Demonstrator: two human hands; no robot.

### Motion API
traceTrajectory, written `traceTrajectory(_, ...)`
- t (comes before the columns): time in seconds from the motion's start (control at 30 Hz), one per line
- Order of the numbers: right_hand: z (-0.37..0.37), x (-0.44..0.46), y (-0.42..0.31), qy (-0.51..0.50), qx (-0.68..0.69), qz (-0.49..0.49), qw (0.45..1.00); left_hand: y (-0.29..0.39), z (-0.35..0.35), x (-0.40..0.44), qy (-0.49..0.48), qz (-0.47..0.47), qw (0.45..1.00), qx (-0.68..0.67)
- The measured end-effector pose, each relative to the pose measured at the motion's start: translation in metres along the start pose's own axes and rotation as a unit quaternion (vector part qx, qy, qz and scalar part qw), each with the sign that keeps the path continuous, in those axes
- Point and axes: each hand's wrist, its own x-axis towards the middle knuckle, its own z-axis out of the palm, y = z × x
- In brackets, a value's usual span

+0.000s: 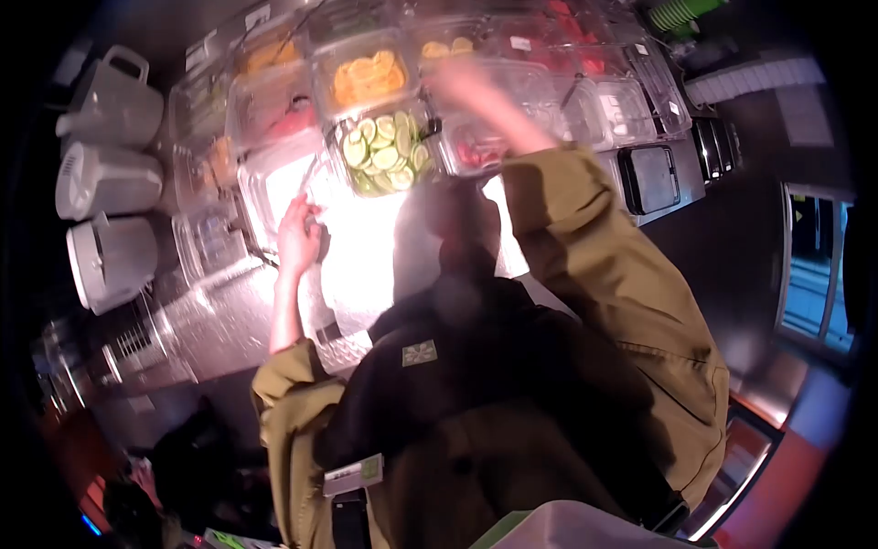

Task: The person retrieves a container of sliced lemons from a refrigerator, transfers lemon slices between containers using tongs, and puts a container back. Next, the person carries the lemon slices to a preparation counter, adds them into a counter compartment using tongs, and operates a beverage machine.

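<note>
My left hand (300, 233) is at the front of the counter, its fingers drawn together beside a clear tub (261, 197). A slim pale item rises from the fingertips, but glare hides what it is. Farther back, my right hand (460, 84) is smeared by motion over the tubs, just in front of one with a few orange slices (448, 48); its fingers cannot be made out. Between the hands are a tub of cut lime slices (384, 151) and, behind it, a tub of orange slices (369, 78).
More clear tubs hold red pieces (476, 151) and other cut food. White pitchers (110, 181) line the left side. A black-rimmed container (651, 178) sits at the right, with a stack of pale lids or cups (759, 80) beyond. Strong light washes out the counter (361, 247).
</note>
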Motion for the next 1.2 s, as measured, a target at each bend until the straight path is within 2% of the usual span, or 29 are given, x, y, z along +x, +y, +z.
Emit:
traceTrajectory(0.03,-0.018,-0.005,0.025,-0.053,-0.123,-0.065,0.989,-0.001,-0.002,-0.001,0.001,-0.037,0.999,-0.039)
traceTrajectory(0.07,-0.038,-0.026,0.035,-0.044,-0.160,-0.120,0.979,-0.003,-0.002,0.000,0.003,-0.079,0.993,-0.083)
traceTrajectory(0.1,-0.015,-0.018,0.076,-0.004,-0.142,-0.096,0.985,-0.003,-0.004,0.004,0.042,-0.093,0.993,-0.062)
traceTrajectory(0.13,0.002,-0.014,0.107,-0.038,-0.172,-0.087,0.980,0.017,-0.009,0.008,0.137,-0.064,0.988,-0.038)
traceTrajectory(0.17,0.014,-0.012,0.126,-0.065,-0.201,-0.079,0.974,0.055,-0.019,0.013,0.186,-0.099,0.971,-0.110)
traceTrajectory(0.2,0.017,-0.017,0.131,-0.034,-0.202,-0.105,0.973,0.084,-0.019,0.018,0.234,-0.094,0.944,-0.211)
traceTrajectory(0.23,0.021,-0.024,0.133,0.001,-0.195,-0.128,0.972,0.108,-0.011,0.024,0.282,-0.052,0.932,-0.221)
traceTrajectory(0.27,0.023,-0.026,0.136,0.043,-0.183,-0.149,0.971,0.159,-0.013,0.021,0.266,-0.119,0.862,-0.414)
traceTrajectory(0.37,0.026,-0.008,0.162,0.023,-0.168,-0.213,0.962,0.228,0.013,0.000,0.180,0.039,0.922,-0.340)
traceTrajectory(0.4,0.014,-0.010,0.160,0.047,-0.183,-0.232,0.954,0.233,0.023,-0.009,0.132,0.163,0.926,-0.314)
traceTrajectory(0.43,-0.004,-0.023,0.144,0.068,-0.197,-0.252,0.945,0.233,0.027,-0.010,0.149,0.262,0.911,-0.280)
traceTrajectory(0.5,-0.042,-0.056,0.096,0.152,-0.122,-0.295,0.936,0.221,0.027,-0.017,0.167,0.101,0.915,-0.353)
traceTrajectory(0.53,-0.056,-0.076,0.058,0.157,-0.094,-0.318,0.930,0.213,0.025,-0.026,0.163,0.023,0.908,-0.385)
traceTrajectory(0.57,-0.062,-0.097,0.019,0.166,-0.063,-0.329,0.928,0.194,0.014,-0.028,0.191,-0.063,0.948,-0.248)
traceTrajectory(0.6,-0.059,-0.112,-0.014,0.131,-0.041,-0.372,0.918,0.186,0.013,-0.028,0.189,-0.249,0.850,-0.423)
traceTrajectory(0.63,-0.029,-0.105,-0.022,0.153,0.092,-0.478,0.860,0.167,0.012,-0.028,0.231,-0.292,0.800,-0.472)
traceTrajectory(0.67,-0.008,-0.103,-0.032,0.154,0.109,-0.526,0.829,0.143,0.008,-0.035,0.284,-0.292,0.766,-0.497)
traceTrajectory(0.77,0.045,-0.096,-0.061,0.162,0.023,-0.540,0.826,0.081,-0.005,-0.051,0.341,-0.262,0.742,-0.514)
traceTrajectory(0.87,0.068,-0.082,-0.066,0.194,-0.028,-0.527,0.827,0.056,-0.012,-0.051,0.339,-0.240,0.773,-0.480)
traceTrajectory(0.97,0.078,-0.069,-0.058,0.218,-0.060,-0.507,0.832,0.050,-0.002,-0.034,0.287,-0.202,0.863,-0.364)
traceTrajectory(1.07,0.081,-0.059,-0.047,0.234,-0.086,-0.490,0.835,0.048,0.006,0.006,0.230,-0.126,0.939,-0.222)
traceTrajectory(1.13,0.085,-0.055,-0.041,0.242,-0.105,-0.470,0.842,0.042,0.014,0.031,0.193,-0.087,0.966,-0.148)
traceTrajectory(1.2,0.090,-0.051,-0.039,0.208,-0.158,-0.425,0.866,0.036,0.018,0.050,0.161,-0.068,0.980,-0.099)
